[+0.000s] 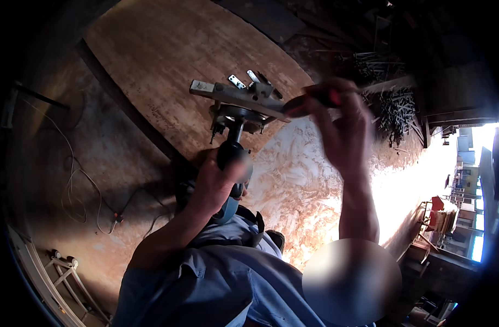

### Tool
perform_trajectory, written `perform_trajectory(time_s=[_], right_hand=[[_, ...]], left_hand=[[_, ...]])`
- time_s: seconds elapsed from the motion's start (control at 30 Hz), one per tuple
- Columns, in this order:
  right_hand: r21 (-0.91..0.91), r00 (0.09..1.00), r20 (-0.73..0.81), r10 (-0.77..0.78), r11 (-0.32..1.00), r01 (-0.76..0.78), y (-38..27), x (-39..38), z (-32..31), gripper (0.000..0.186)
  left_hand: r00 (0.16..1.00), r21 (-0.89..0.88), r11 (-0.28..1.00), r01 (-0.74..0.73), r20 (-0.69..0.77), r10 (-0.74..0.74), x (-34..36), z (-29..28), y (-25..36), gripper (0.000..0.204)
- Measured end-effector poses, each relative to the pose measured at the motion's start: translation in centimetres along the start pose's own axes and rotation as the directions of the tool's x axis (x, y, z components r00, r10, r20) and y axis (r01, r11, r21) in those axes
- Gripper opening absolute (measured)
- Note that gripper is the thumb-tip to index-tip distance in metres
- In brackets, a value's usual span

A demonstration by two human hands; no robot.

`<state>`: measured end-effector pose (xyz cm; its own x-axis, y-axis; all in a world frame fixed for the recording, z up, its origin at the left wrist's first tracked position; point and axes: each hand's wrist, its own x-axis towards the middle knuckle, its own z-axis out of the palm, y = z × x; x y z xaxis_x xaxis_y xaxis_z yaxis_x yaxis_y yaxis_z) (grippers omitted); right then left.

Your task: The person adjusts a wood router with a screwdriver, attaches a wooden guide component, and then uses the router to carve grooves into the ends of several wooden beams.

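Note:
A teal and black power tool (230, 212) rests upright against my lap, its metal shaft and round metal plate topped by a long bar-like fitting (203, 87). My left hand (219, 182) is closed around its black upper body. My right hand (342, 120), blurred, grips a red and black handled hand tool (320, 100) at the right end of the bar; its exact kind is unclear. Small silver plates (237, 81) lie on a wooden board (162, 54) just beyond the fitting.
Cables (75, 180) run across the dusty floor (293, 180) on the left. A light wooden frame (69, 275) lies at lower left. A pile of scrap pieces (391, 103) is at upper right, stacked wood and chairs (440, 218) at right.

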<state>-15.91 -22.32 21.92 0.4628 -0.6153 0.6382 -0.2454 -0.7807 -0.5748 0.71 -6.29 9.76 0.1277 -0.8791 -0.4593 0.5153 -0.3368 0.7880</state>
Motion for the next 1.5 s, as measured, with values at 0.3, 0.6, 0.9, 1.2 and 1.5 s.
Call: perform_trajectory(time_s=[0.3, 0.6, 0.9, 1.2, 1.5], right_hand=[[-0.054, 0.993, 0.084, 0.078, 0.996, -0.073, -0.4, -0.4, 1.2, 0.023], [0.317, 0.967, -0.181, -0.177, 0.921, 0.228, -2.6, 4.6, 3.3, 0.017], [0.345, 0.961, -0.199, -0.191, 0.904, 0.251, -2.2, 5.4, 6.9, 0.017], [0.541, 0.948, -0.269, 0.172, 0.841, 0.001, -4.4, 3.0, 0.5, 0.025], [0.602, 0.934, -0.303, 0.190, 0.798, 0.034, -3.1, 0.6, 0.7, 0.026]], left_hand=[[1.000, -0.021, 1.000, -0.003, 0.028, 0.004, 0.3, -0.3, -0.2, 0.051], [0.994, 0.064, 0.992, -0.107, 0.029, 0.105, 0.7, -1.0, -1.7, 0.042], [0.993, -0.001, 0.993, -0.117, 0.020, 0.117, 0.7, -1.0, -1.5, 0.038], [0.992, -0.035, 0.992, -0.120, 0.021, 0.121, 0.6, -1.1, -1.7, 0.046], [0.995, -0.013, 0.995, -0.101, -0.020, 0.101, 0.4, -0.9, -2.1, 0.044]])
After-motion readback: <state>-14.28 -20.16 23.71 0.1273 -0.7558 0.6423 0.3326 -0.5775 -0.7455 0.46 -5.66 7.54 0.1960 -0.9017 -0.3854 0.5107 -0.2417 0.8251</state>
